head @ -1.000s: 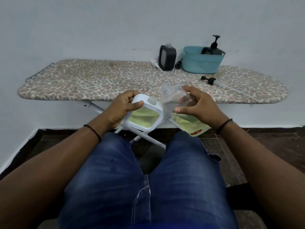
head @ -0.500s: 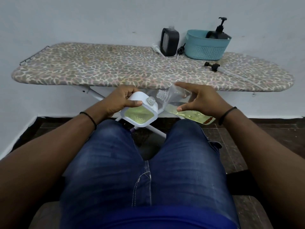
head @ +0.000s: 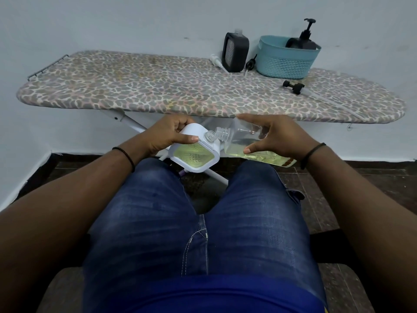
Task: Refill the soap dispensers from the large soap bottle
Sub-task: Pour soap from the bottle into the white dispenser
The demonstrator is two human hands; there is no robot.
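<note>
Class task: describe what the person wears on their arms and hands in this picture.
Both forearms are bare, with no sleeves in view. The left hand has a thin black band round its wrist; the right hand has a similar thin black band. No gloves, rings or watch are visible.

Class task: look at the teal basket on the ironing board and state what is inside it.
A black pump dispenser stands inside the teal basket, its pump head rising above the rim. The basket wall hides its lower part and anything else lying inside.

Soft, even indoor light; sharp focus, wide-angle bowing at edges.
</note>
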